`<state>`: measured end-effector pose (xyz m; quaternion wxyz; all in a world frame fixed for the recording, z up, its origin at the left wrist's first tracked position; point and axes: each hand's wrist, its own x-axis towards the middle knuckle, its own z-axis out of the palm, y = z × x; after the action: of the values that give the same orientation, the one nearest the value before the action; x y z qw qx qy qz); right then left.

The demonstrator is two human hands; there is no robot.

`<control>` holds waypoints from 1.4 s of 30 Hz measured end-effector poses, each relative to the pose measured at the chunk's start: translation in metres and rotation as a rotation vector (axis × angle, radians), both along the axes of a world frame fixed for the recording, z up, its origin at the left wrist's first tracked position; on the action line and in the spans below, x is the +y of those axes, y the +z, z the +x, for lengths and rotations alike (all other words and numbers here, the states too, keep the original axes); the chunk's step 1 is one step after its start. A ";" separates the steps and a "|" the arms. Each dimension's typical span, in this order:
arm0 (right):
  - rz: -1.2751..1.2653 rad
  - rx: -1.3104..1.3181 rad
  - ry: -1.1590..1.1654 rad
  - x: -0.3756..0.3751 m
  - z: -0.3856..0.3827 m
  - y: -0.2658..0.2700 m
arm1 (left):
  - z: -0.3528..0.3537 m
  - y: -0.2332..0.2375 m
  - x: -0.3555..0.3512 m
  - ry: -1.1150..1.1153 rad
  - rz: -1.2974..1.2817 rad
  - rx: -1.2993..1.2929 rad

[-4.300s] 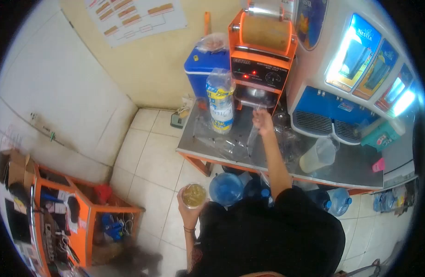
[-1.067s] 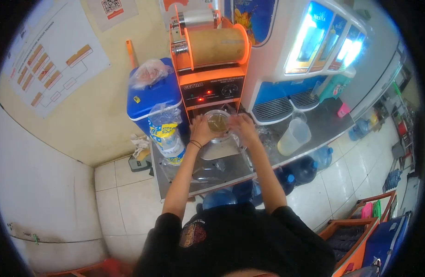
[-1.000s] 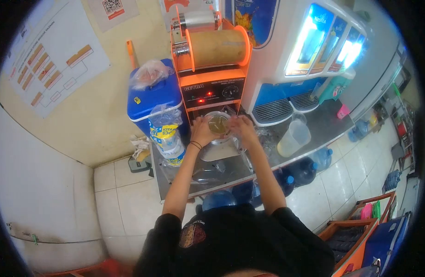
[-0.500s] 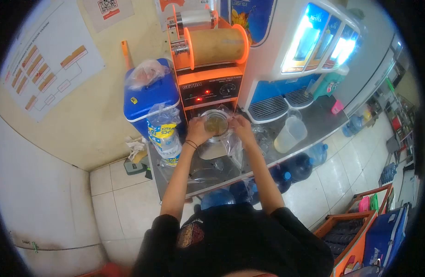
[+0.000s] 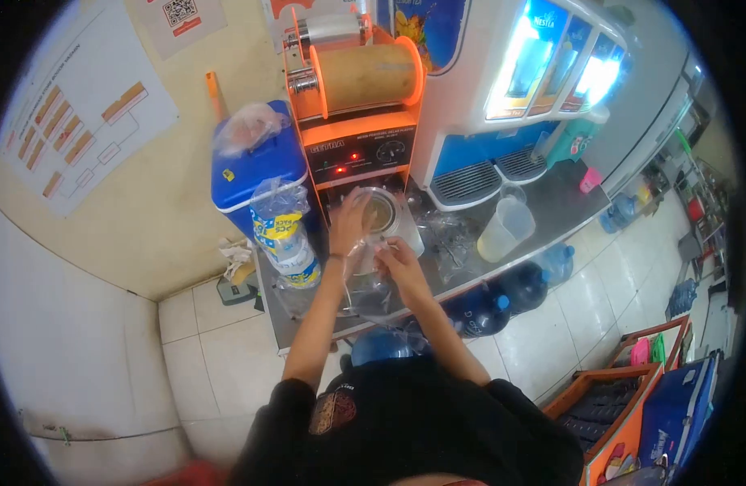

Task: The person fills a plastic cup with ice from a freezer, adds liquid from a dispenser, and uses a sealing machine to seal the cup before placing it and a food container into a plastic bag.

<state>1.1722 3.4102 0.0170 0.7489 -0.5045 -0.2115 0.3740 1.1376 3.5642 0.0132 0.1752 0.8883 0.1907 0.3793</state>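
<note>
An orange cup sealing machine (image 5: 361, 146) stands against the wall with two red lights lit. In its lower bay a round metal ring (image 5: 395, 212) surrounds a cup (image 5: 378, 215) holding something pale. My left hand (image 5: 351, 225), slightly blurred, is beside the ring's left edge with its fingers stretched out. Just below the ring, my right hand (image 5: 403, 267) is closed in a pinch on clear plastic film (image 5: 369, 296). The film hangs between my hands and over the counter front; its exact outline is hard to see.
To the left stand a blue cooler box (image 5: 255, 174) and a sleeve of wrapped cups (image 5: 288, 243). On the right are a translucent pitcher (image 5: 506, 229), crumpled plastic (image 5: 454, 243) and a drink dispenser (image 5: 478, 154). Large water bottles (image 5: 486, 316) stand below the counter edge (image 5: 583, 235).
My right hand has moved down and left from the ring's right side, drawing the plastic film toward me. My left hand has opened out and shifted slightly left, off the cup's rim.
</note>
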 end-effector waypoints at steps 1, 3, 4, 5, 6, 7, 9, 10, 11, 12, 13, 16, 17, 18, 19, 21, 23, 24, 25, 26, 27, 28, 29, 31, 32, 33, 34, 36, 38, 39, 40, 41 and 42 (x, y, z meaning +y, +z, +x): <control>-0.002 0.008 0.005 0.001 -0.006 -0.002 | 0.009 0.002 0.008 -0.045 -0.096 0.084; 0.002 -0.029 0.060 0.001 -0.018 -0.005 | 0.019 -0.001 0.016 -0.069 -0.157 0.130; 0.006 -0.051 0.085 0.001 -0.021 -0.006 | 0.017 -0.004 0.017 -0.068 -0.158 0.135; -0.023 -0.111 0.050 0.002 -0.024 -0.006 | 0.013 -0.003 0.017 -0.093 -0.144 0.081; -0.024 -0.106 0.048 -0.002 -0.025 -0.007 | 0.008 -0.002 0.017 -0.120 -0.132 0.029; -0.009 -0.175 0.081 -0.009 -0.026 -0.007 | -0.002 -0.002 0.017 -0.148 -0.100 0.038; 0.010 -0.238 0.108 -0.023 -0.032 0.001 | -0.022 -0.006 0.012 -0.132 -0.097 0.046; -0.078 -0.409 0.098 -0.032 -0.038 0.007 | -0.031 -0.007 0.008 -0.113 -0.092 0.049; -0.165 -0.582 0.087 -0.040 -0.043 0.014 | -0.042 -0.003 0.001 -0.095 -0.121 0.045; -0.159 -0.579 0.081 -0.047 -0.045 0.019 | -0.049 -0.005 -0.002 -0.099 -0.114 0.048; -0.198 -0.549 0.183 -0.054 -0.047 0.025 | -0.056 -0.005 -0.004 -0.101 -0.094 0.049; -0.191 -0.513 0.190 -0.053 -0.028 0.006 | -0.072 0.000 -0.013 -0.105 -0.087 0.049; -0.152 -0.507 0.099 -0.050 -0.020 -0.001 | -0.075 0.002 -0.016 -0.105 -0.104 0.048; -0.226 -0.868 -0.126 -0.043 -0.007 0.004 | -0.078 0.001 -0.019 -0.103 -0.105 0.051; -0.300 -1.223 -0.360 -0.031 0.010 0.010 | -0.081 0.000 -0.021 -0.093 -0.117 0.065; -0.252 -1.240 -0.389 -0.005 0.042 0.015 | -0.083 0.001 -0.026 -0.084 -0.135 0.082; -0.254 -1.383 -0.428 0.018 0.067 0.016 | -0.084 0.005 -0.028 -0.118 -0.170 0.006; -0.251 -1.529 -0.469 0.027 0.075 0.014 | -0.085 0.006 -0.028 -0.116 -0.169 0.008; -0.248 -1.527 -0.469 0.033 0.083 0.008 | -0.086 0.007 -0.027 -0.112 -0.120 0.011; -0.231 -1.654 -0.449 0.037 0.093 0.001 | -0.086 0.008 -0.026 -0.107 -0.069 0.012; -0.214 -1.782 -0.424 0.037 0.100 -0.001 | -0.089 0.009 -0.028 -0.102 -0.068 0.011; -0.209 -1.782 -0.421 0.033 0.101 -0.005 | -0.093 0.009 -0.032 -0.114 -0.076 0.030; -0.218 -1.803 -0.417 0.027 0.099 -0.008 | -0.098 0.009 -0.036 -0.126 -0.084 0.047; -0.219 -1.827 -0.410 0.010 0.092 -0.014 | -0.113 0.005 -0.047 -0.146 -0.095 0.091; -0.212 -1.816 -0.403 -0.001 0.086 -0.019 | -0.119 0.005 -0.050 -0.172 -0.107 0.138; -0.204 -1.806 -0.396 -0.004 0.082 -0.018 | -0.121 0.012 -0.050 -0.164 -0.104 0.135; -0.194 -1.808 -0.392 -0.001 0.084 -0.013 | -0.123 0.021 -0.051 -0.179 -0.075 0.108; -0.111 -1.758 -0.473 0.000 0.086 0.010 | -0.124 0.028 -0.041 -0.192 -0.014 0.001; -0.116 -1.699 -0.446 0.016 0.095 0.051 | -0.105 0.049 -0.013 -0.213 -0.258 -0.219; -0.081 -1.603 -0.434 0.028 0.100 0.068 | -0.094 0.073 -0.007 -0.232 -0.537 -0.355; -0.048 -1.507 -0.425 0.040 0.105 0.083 | -0.084 0.100 0.007 -0.154 -0.610 -0.244; -0.050 -1.464 -0.416 0.052 0.111 0.094 | -0.083 0.123 0.018 -0.079 -0.678 -0.132; -0.051 -1.423 -0.415 0.063 0.117 0.103 | -0.094 0.137 0.025 -0.095 -0.570 -0.033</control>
<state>1.2892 3.4727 0.1204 0.4740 -0.6717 -0.5375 -0.1878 1.0437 3.5894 0.1503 0.4385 0.8048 0.2448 0.3163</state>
